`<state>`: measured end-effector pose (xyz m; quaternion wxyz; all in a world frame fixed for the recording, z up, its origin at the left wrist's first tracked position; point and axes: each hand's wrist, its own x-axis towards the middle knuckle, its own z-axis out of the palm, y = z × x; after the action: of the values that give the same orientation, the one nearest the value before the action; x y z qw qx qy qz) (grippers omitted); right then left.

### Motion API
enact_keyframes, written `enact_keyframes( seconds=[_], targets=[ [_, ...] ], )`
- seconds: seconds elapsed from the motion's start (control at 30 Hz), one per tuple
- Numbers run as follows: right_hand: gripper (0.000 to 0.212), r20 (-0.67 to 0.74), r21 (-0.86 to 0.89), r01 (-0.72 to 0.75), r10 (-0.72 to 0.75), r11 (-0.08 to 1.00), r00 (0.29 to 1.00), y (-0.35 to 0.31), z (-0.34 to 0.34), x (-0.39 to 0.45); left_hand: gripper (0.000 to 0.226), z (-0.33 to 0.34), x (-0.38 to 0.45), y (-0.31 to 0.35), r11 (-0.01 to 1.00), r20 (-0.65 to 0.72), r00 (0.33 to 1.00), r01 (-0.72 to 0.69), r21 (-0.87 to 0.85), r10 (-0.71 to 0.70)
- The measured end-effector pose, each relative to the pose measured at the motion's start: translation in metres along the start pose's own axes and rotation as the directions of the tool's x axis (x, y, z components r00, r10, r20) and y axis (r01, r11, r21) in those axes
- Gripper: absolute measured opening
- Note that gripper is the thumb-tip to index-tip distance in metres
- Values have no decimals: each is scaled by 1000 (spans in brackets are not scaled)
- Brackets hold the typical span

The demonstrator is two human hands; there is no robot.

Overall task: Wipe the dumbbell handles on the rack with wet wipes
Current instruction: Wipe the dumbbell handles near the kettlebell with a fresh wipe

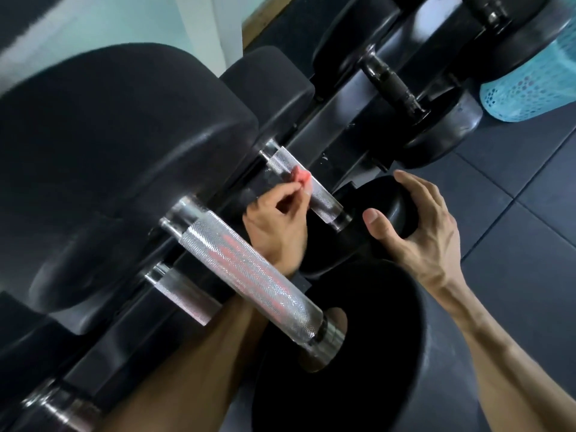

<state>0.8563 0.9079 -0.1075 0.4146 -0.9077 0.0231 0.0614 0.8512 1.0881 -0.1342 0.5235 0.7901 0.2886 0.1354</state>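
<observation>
Head view: left hand is pinching a small crumpled pink wet wipe against the knurled silver dumbbell handle mid-rack. Right hand is gripping that dumbbell's near black round head, fingers curled over it. Far right, a turquoise perforated plastic basket is standing on the floor; contents not visible.

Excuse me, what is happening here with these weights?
A person is cleaning dumbbells on a rack. The left hand pinches something small and pinkish against a knurled silver handle; whether it is a wipe is unclear. The right hand grips that dumbbell's black end. A nearer handle shows reddish smears.
</observation>
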Motion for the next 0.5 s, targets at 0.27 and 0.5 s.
enact_keyframes(
  seconds=[0.27,0.5],
  targets=[
    [91,3,5,-3,2,1000,1000,-1,0,0,4,4,20,18,937,-292,904,241,-254,-311],
    [91,-9,17,0,0,1000,1000,0,2,0,18,-11,19,-10,963,-8,965,260,-76,-261]
  ],
)
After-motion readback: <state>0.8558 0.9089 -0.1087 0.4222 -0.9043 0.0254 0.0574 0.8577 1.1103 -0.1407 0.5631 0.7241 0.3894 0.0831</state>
